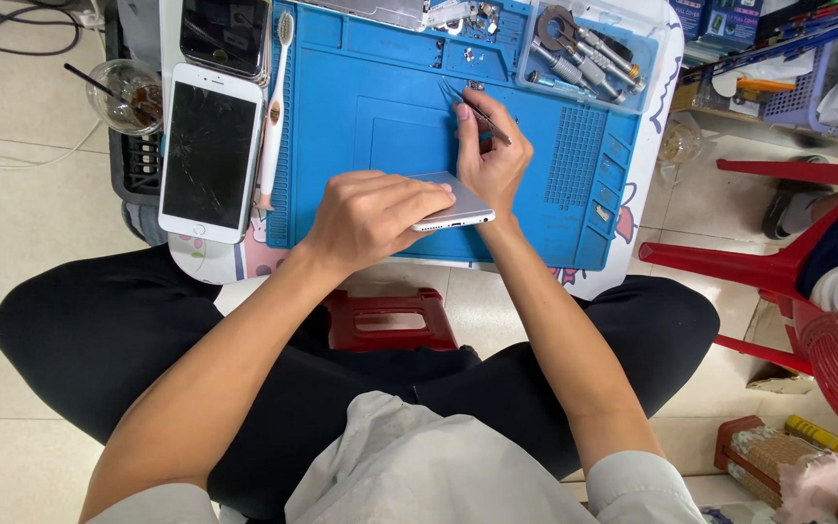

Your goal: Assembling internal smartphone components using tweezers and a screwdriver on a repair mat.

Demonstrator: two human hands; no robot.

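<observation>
My left hand lies over a silver phone body and grips it against the blue work mat, near the mat's front edge. My right hand sits just behind the phone and holds metal tweezers, whose tips point away towards the back of the mat. The phone's bottom edge with its port faces me. Most of the phone is hidden under my left hand.
A white phone with a cracked screen lies left of the mat, beside a toothbrush and a dark phone. A tool tray sits at back right. A plastic cup stands left; red plastic chair right.
</observation>
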